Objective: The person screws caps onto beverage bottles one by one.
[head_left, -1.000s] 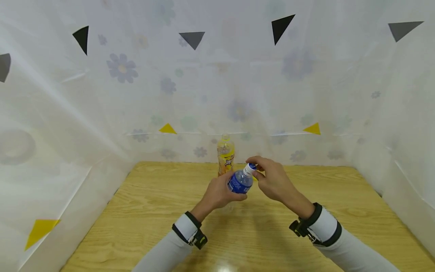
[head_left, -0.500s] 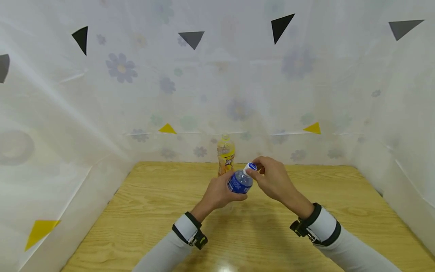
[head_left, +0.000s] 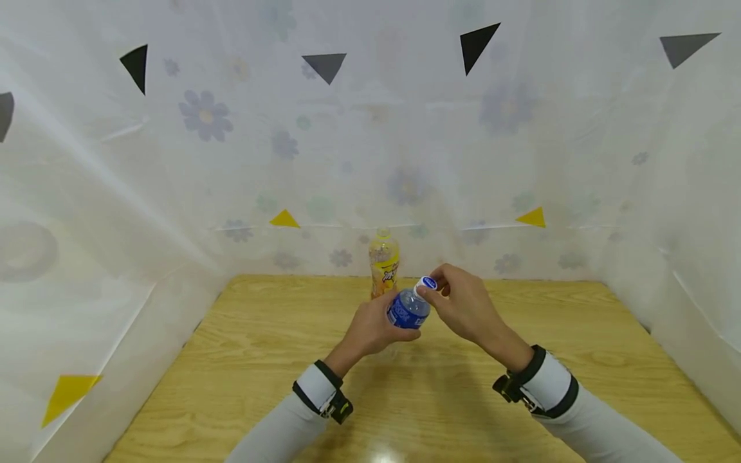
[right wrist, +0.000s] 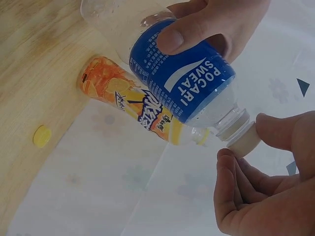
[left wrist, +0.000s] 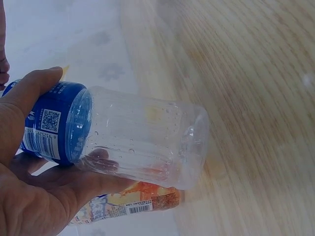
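My left hand [head_left: 376,325] grips a clear plastic drink bottle [right wrist: 192,78] around its blue Pocari Sweat label, thumb on one side and fingers on the other. The bottle tilts with its neck up and to the right, above the table. Droplets cling inside its clear lower part [left wrist: 147,132] in the left wrist view. My right hand [head_left: 466,305] pinches the white cap [right wrist: 244,142] at the bottle's mouth between thumb and fingers. The cap's blue printed top [head_left: 429,282] faces up in the head view.
Behind the left hand an uncapped iced tea bottle [head_left: 384,263] with a yellow and orange label stands on the wooden table [head_left: 260,373]. A loose yellow cap [right wrist: 42,136] lies near it. White floral sheeting [head_left: 347,148] encloses the back and sides.
The right thumb has moved from beside the cap to across its front, and the fingers have closed in behind it. The left hand and bottle have stayed nearly still.
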A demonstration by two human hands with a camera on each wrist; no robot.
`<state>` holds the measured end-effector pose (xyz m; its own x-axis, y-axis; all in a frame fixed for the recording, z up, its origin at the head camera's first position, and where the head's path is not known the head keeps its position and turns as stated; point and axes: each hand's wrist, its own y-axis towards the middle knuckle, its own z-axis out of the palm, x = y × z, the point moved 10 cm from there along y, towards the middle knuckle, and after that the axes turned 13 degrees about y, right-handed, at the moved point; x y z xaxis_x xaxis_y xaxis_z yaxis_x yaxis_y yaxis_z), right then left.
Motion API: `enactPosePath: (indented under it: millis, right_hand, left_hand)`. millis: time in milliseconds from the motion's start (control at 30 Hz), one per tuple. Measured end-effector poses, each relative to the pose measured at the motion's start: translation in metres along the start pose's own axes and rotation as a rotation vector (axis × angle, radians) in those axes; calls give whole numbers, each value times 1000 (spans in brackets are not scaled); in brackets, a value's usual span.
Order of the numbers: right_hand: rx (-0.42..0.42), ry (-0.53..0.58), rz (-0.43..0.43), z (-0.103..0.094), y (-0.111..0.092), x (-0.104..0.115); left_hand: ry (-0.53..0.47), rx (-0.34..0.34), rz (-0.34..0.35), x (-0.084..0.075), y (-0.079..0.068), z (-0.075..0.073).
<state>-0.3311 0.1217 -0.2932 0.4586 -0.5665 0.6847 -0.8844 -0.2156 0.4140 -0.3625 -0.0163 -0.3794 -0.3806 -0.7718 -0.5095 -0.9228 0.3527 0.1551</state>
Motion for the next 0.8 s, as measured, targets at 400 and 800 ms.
enactPosePath:
  millis: [400,800]
  right_hand:
    - [61,-8,-35,-1,1,9]
    - [75,14,-63,1,1,12]
  left_hand:
    - [-5,-3,2,1,-1,0]
    - [-25,-7,10,1,1,0]
